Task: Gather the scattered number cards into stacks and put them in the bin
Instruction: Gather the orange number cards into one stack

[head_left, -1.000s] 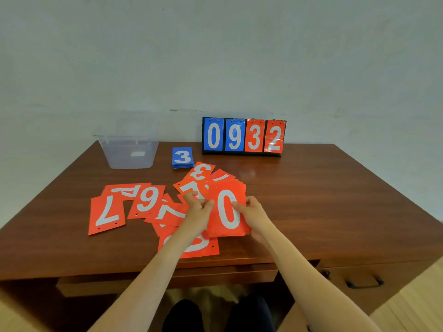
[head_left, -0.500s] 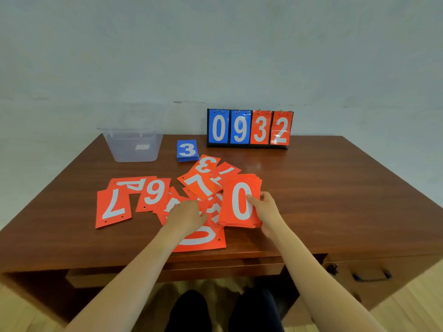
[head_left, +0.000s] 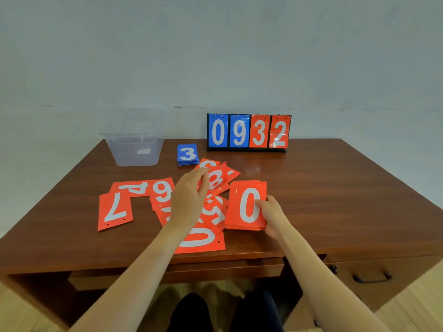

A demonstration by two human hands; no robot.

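Bare wood ran from the scoreboard (head_left: 248, 133) to the desk's (head_left: 335, 188) right and front edges. Left of the scoreboard the clear bin (head_left: 136, 149) stood at the back edge, with a blue stack (head_left: 187, 154) between them. In front of the scoreboard, the right hand (head_left: 273, 216) gripped the red stack (head_left: 247, 204), topped by a 0. The left hand (head_left: 189, 197), half a second earlier nearer the front edge, had reached toward the scoreboard. Its fingers lay on a red 3 card (head_left: 215, 179), and whether they pinched it could not be told. The hands were apart.
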